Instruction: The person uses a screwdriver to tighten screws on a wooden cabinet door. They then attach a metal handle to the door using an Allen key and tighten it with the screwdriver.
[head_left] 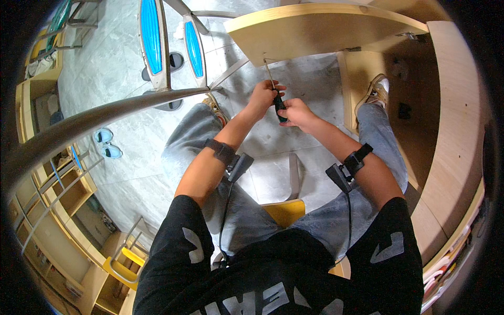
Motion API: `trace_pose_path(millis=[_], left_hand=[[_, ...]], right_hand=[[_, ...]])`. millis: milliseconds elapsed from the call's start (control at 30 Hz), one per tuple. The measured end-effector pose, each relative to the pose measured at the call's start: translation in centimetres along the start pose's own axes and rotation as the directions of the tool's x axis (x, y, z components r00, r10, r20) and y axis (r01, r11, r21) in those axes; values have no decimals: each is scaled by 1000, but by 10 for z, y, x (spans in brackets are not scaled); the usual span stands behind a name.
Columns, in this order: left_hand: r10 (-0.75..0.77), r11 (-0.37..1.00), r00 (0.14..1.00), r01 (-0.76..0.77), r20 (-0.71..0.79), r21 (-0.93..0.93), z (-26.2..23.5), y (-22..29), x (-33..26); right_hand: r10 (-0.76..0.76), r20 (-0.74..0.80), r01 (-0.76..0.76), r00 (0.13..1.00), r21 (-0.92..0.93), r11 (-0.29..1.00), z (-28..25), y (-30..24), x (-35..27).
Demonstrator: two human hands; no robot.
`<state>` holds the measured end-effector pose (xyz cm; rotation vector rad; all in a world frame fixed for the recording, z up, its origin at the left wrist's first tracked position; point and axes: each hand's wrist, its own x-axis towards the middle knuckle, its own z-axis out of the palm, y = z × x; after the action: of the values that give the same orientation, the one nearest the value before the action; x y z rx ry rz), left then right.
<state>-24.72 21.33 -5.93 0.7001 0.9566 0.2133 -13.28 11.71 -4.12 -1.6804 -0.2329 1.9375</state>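
The left hand (264, 100) is grasping a screwdriver (279, 105) about where the shaft seems to be meeting the dark handle. The screwdriver is hanging in both hands above the tiled floor (315, 79), its shaft slanting toward the lower left corner of a wooden door (325, 39). It is looking light and rigid, the bare metal probably slippery, the thicker handle seeming the surer place for gripping. The right hand (299, 113) is grasping that handle near its butt end. The wooden door, running rightward to a metal hinge (411, 37) near its right edge, is seeming stiff and much heavier; its left edge is probably offering the easiest hold.

The left hand is covering the joint of handle and shaft, its palm facing out of sight. The tip is showing so thinly against the door's face that I cannot tell whether it is touching. The right hand is masking part of the handle. Farther right, shadow is swallowing much of the cabinet's (362, 65) inside.
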Motion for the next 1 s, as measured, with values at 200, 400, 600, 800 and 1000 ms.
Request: trace_pose_path(millis=[200,400,600,800,1000], left_hand=[[10,992,999,-5,-43,126,2,3,-2],[92,886,979,2,-181,463,0,-9,10],[-10,880,989,80,-150,467,-5,-15,6],[20,882,968,99,-248,460,-1,-13,-2],[72,901,924,101,-375,422,-3,-25,10]], right_hand=[[-45,-53,41,998,-77,996,3,0,-2],[-97,-141,75,985,-156,985,13,1,0],[-84,-108,49,991,-289,956,11,-6,-4],[-124,-168,62,978,-333,941,14,2,3],[-181,-236,69,955,-416,907,13,14,18]])
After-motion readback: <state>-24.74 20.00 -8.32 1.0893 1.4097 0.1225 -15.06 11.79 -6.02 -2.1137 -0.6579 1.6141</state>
